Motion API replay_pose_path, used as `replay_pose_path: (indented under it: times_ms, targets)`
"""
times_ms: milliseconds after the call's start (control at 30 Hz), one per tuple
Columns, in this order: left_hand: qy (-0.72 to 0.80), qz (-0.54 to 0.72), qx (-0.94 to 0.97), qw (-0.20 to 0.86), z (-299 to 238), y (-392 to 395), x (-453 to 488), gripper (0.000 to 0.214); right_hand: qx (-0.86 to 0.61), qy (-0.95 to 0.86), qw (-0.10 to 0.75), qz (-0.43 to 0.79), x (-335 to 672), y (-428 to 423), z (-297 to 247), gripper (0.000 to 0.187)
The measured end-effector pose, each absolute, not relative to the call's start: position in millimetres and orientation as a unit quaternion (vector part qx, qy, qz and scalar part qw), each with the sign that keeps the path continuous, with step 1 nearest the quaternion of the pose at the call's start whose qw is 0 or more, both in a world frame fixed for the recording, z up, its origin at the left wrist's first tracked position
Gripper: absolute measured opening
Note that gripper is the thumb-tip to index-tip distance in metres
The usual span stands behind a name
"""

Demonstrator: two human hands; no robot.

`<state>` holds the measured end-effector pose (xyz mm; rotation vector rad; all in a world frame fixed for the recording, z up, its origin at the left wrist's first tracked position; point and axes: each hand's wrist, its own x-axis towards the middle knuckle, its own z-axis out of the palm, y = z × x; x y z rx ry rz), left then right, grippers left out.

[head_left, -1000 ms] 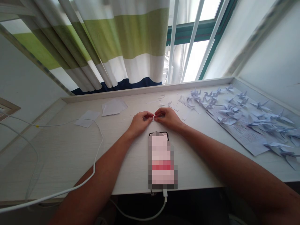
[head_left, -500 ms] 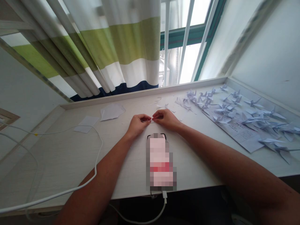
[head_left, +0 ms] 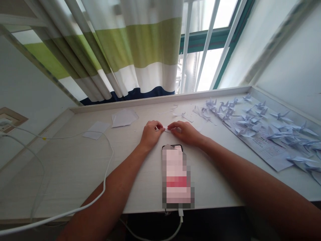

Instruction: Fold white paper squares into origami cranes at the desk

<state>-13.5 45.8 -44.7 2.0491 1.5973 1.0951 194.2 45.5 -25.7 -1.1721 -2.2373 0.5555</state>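
A small piece of white paper shows between my fingertips, mostly covered by them. My left hand pinches its left side with thumb and forefinger. On the other side, my right hand has its fingers closed on the same paper. Both hands are just above the white desk, thumbs almost meeting. Close below them lies a phone with a blurred pink screen and a cable plugged into its lower end. How the paper is folded is too small to tell.
Several folded paper cranes crowd the right of the desk, partly over a printed sheet. Paper squares lie at the back left, with a loose sheet beside them. A white cable loops across my left forearm. Paper scraps lie behind my hands.
The whole view has shifted a little, so the desk and hands appear farther right. My fingers stay on the paper, with the right fingers slightly more extended over it.
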Motion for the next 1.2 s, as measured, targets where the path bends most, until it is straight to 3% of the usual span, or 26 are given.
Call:
replay_pose_path:
  times_ms: [300,533,900,1200]
  targets:
    - [0.504,0.364,0.768,0.153,-38,29,-16,0.01,-0.473,-0.841,0.202,0.168,196,29,-18,0.027]
    - [0.599,0.352,0.707,0.132,-38,33,-29,0.015,-0.503,-0.828,0.178,0.173,196,28,-17,0.03]
    - [0.509,0.303,0.786,0.178,-32,25,-19,0.025,-0.489,-0.827,0.199,0.191,191,26,-18,0.035]
    - [0.513,0.264,0.8,0.164,-29,25,-21,0.026,-0.382,-0.873,0.235,0.192,200,31,-17,0.042]
